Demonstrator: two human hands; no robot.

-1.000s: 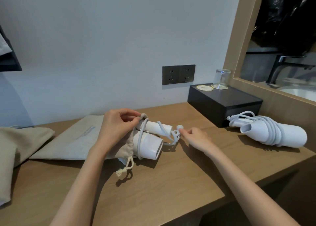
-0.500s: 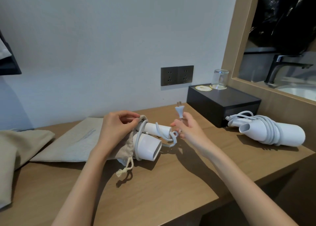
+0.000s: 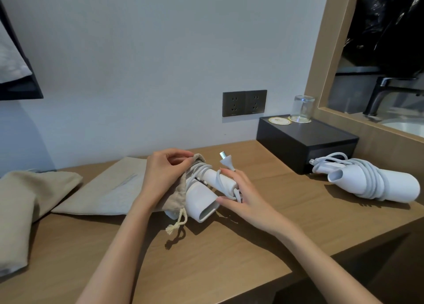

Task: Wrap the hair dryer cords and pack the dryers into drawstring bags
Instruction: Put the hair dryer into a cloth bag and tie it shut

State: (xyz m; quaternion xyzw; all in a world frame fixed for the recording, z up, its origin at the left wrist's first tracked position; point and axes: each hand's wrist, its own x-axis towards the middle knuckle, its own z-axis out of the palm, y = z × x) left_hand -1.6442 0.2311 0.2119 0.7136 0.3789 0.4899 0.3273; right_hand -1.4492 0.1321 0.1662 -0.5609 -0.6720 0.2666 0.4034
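Hotel room: upturned glass (image 3: 302, 108), coasters (image 3: 279, 120), faucet (image 3: 387, 94).

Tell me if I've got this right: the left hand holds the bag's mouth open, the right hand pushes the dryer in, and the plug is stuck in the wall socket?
Not quite. In the head view, the plug is free, sticking up above the right hand, not in the wall socket. The left hand, bag and dryer are as you say.

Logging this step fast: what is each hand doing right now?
Left hand: closed, pinching the drawstring bag at its mouth.
Right hand: grip closed on the hair dryer handle and cord, plug sticking up.
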